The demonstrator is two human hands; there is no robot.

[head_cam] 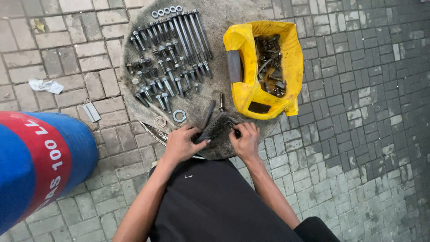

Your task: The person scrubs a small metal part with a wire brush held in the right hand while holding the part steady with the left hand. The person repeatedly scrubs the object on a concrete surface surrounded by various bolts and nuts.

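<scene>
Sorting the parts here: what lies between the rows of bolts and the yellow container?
In the head view, only bare grey surface separates the rows of bolts from the yellow container; a single bolt stands lower down.

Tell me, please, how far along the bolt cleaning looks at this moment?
Done: rows of bolts lie sorted on the round slab. In hand: left hand holds a wire brush; right hand works against its bristles. Left: the yellow container holds more hardware.

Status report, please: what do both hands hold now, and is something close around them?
Left hand grips dark wire brush by handle. Right hand pinches something small at the bristles, unclear what. Loose steel washers and one bolt nearby, not blocking.
</scene>
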